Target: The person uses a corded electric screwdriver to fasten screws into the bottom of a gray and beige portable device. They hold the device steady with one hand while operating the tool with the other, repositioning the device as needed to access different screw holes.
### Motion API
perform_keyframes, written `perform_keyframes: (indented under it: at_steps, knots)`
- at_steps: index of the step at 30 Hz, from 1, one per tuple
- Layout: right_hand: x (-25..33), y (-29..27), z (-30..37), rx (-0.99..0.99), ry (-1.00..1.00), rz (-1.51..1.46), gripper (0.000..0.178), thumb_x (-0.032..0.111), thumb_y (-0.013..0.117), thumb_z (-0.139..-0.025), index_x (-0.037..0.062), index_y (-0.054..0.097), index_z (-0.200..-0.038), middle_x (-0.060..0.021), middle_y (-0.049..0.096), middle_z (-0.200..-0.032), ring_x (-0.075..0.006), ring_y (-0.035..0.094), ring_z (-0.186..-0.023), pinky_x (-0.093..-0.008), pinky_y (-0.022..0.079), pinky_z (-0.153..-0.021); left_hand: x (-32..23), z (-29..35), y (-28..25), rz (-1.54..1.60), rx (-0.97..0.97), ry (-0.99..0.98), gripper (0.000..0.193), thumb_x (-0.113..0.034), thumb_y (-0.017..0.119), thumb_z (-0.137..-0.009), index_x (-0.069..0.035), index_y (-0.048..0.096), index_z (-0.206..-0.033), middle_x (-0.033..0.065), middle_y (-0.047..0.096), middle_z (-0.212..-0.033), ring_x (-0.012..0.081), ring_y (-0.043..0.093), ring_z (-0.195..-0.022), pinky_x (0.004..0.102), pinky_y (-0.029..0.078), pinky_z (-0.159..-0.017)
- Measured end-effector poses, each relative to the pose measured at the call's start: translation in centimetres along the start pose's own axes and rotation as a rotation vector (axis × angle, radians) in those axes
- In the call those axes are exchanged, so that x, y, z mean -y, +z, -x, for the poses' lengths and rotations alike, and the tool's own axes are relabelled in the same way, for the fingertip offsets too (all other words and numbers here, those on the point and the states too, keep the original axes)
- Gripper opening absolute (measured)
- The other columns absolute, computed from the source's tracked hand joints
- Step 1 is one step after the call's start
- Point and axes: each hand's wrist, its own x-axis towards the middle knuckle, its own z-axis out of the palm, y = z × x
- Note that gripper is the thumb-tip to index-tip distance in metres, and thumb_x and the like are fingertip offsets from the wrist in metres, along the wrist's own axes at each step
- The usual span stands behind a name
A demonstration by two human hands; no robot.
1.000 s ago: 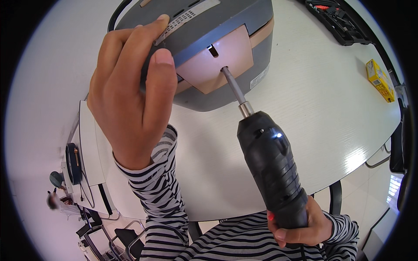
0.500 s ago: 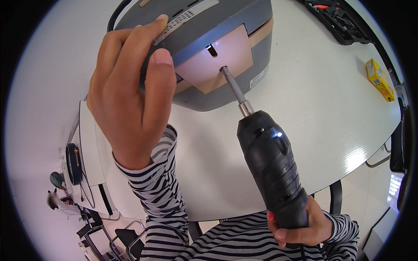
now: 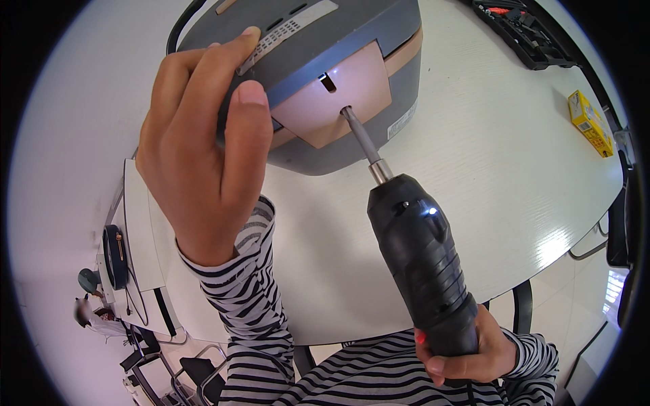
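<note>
A grey, rounded appliance (image 3: 291,152), much like a rice cooker, lies at the far side of the table with a beige panel (image 3: 365,81) facing me. The panel has a dark slot and a hole below it. My left hand (image 3: 203,128) steadies the appliance at its left, fingers bent over the grey surface beside a perforated strip and thumb near the panel's edge. In my right hand (image 3: 474,358) is a black cordless screwdriver (image 3: 423,250), wrapped round at its rear end. Its lamp is lit, and its long bit (image 3: 362,135) reaches into the panel's hole; any screw there is hidden.
The white table (image 3: 325,271) curves around in front of me. At the far right lie an open black tool case (image 3: 521,34) and a yellow box (image 3: 590,125). A dark pouch (image 3: 115,257) stands at left, with another person (image 3: 101,318) beyond it.
The appliance, the bit and the screwdriver's front have shifted very slightly in view. Both hands keep the same holds, and the bit stays at the hole.
</note>
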Motion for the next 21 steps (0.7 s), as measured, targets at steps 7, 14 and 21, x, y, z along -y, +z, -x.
perform_keyframes:
  at_steps: [7, 14, 21]
  knots:
    - [0.0, -0.03, 0.03, -0.001, 0.007, -0.007, 0.029, 0.009, 0.066, -0.066, 0.0, 0.048, -0.088, -0.0046, 0.054, -0.07, -0.0109, 0.051, -0.062, -0.0237, 0.041, -0.058, -0.02, -0.07, 0.03, 0.012, -0.001, -0.002, 0.03, -0.02, 0.037, -0.081, -0.005, 0.06, -0.095, 0.0095, 0.058, -0.091, 0.0181, 0.055, -0.08, 0.0254, 0.042, -0.07]
    - [0.0, -0.06, 0.01, 0.008, 0.007, 0.006, 0.029, 0.008, 0.065, -0.067, -0.0004, 0.048, -0.088, -0.0044, 0.055, -0.07, -0.0105, 0.052, -0.062, -0.0232, 0.041, -0.058, -0.19, -0.07, -0.04, 0.02, 0.007, -0.02, 0.031, -0.02, 0.037, -0.081, -0.004, 0.059, -0.095, 0.0098, 0.058, -0.091, 0.0183, 0.055, -0.08, 0.0256, 0.041, -0.071]
    - [-0.08, -0.06, -0.07, 0.004, -0.005, -0.002, 0.028, 0.009, 0.065, -0.066, -0.0003, 0.048, -0.087, -0.0047, 0.055, -0.07, -0.0107, 0.052, -0.062, -0.0236, 0.041, -0.058, -0.07, -0.05, 0.09, 0.019, 0.001, -0.025, 0.031, -0.02, 0.036, -0.08, -0.004, 0.059, -0.095, 0.0103, 0.058, -0.092, 0.0186, 0.055, -0.08, 0.0264, 0.041, -0.071]
